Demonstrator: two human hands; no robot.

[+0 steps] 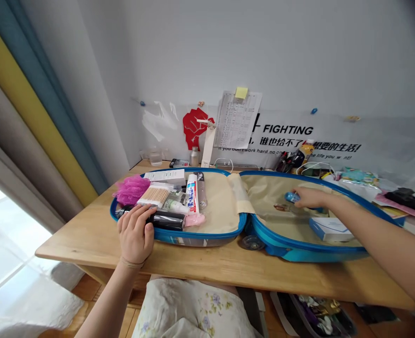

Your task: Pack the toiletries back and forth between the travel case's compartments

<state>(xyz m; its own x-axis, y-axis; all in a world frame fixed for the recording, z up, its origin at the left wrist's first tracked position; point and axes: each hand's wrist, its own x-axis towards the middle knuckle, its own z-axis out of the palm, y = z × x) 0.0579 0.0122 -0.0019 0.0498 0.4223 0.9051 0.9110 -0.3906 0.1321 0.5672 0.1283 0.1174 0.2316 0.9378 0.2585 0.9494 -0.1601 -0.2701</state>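
Observation:
An open blue suitcase point(207, 236) lies on the wooden table. My left hand point(136, 232) rests over its front left rim, fingers laid out across the end of a black bottle point(167, 220). Around that bottle are a pink mesh bath puff point(133, 189), a pack of cotton swabs point(157, 194), a toothpaste tube point(192, 193), a white box point(165, 177) and a small pink item point(195, 219). Over the right half, my right hand point(304, 197) pinches a small shiny blue object point(292, 197), its kind unclear. Near my right forearm lies a white and blue box point(330, 229).
Behind the suitcase stand a white desk lamp point(208, 145), a glass cup point(155, 157) and an orange-capped bottle point(306, 149). Papers and packets point(360, 180) crowd the table's right end. A bin of odds and ends point(322, 314) sits below. Curtains point(34, 94) hang at left.

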